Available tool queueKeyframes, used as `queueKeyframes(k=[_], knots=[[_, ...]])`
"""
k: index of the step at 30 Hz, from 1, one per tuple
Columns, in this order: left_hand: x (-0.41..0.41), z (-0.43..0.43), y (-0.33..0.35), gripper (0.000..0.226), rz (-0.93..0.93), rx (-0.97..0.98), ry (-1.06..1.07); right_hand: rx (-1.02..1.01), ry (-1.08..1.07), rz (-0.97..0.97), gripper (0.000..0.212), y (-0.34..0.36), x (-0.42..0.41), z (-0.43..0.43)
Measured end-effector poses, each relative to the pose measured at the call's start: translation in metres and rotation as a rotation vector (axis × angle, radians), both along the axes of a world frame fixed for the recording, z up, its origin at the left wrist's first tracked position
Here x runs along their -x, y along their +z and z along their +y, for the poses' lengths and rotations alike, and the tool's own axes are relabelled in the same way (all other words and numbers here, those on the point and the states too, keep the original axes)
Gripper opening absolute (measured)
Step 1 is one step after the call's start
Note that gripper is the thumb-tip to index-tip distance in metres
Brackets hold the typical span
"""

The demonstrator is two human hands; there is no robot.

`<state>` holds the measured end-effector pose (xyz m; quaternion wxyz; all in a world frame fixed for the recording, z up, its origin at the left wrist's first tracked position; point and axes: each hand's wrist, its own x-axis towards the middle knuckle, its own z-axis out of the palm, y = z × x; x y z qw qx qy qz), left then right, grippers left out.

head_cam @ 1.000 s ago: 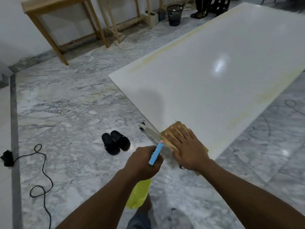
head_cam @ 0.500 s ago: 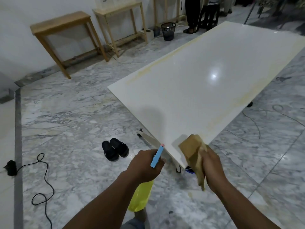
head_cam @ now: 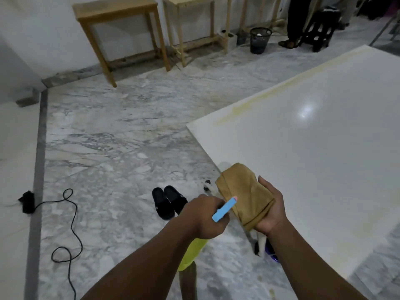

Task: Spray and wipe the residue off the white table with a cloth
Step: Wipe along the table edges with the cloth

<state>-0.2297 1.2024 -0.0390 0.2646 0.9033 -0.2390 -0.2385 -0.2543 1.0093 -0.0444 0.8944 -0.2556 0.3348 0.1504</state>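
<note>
Head view: you're set to spray; left hand [head_cam: 205,217] grips spray bottle [head_cam: 192,254], right hand [head_cam: 272,211] holds cloth [head_cam: 242,193]; aim at residue [head_cam: 244,108].

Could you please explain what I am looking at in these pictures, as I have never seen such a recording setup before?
There is no machine here. A person wears a wide-angle camera on the head, looking forward and down, so you see their own two arms. The left hand grips a yellow spray bottle with a blue spray head. A folded tan cloth lies on the upturned right hand, whose fingers are hidden beneath it, over the near corner of the white table. The tabletop shows yellowish residue along its far edge. On the marble floor are black slippers and a black cable. Wooden tables and a black bin stand by the wall.
</note>
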Motion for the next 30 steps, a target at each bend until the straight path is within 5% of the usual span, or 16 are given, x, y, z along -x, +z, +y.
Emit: queueKeyframes(k=[6, 9, 12, 14, 17, 30], knots=[[-0.111, 0.066, -0.009, 0.041, -0.035, -0.095, 0.051, 0.323, 0.249, 0.059, 0.040, 0.000, -0.146, 0.049], [-0.158, 0.104, -0.020, 0.033, 0.003, 0.007, 0.157, 0.989, 0.401, -0.024, 0.029, -0.005, -0.238, 0.075], [-0.183, 0.130, -0.043, 0.036, 0.030, 0.078, 0.249, 1.630, 0.518, -0.347, 0.024, -0.024, -0.315, 0.104], [-0.190, 0.142, -0.063, 0.041, 0.044, 0.073, 0.267, 1.939, 0.654, -0.559, 0.043, -0.057, -0.347, 0.116], [-0.191, 0.155, -0.091, 0.052, 0.084, 0.080, 0.283, 2.309, 1.099, -0.631, 0.062, -0.128, -0.356, 0.121], [-0.153, 0.109, -0.127, 0.037, 0.123, 0.124, 0.313, 2.564, 1.200, -0.715, 0.073, -0.152, -0.292, 0.094]])
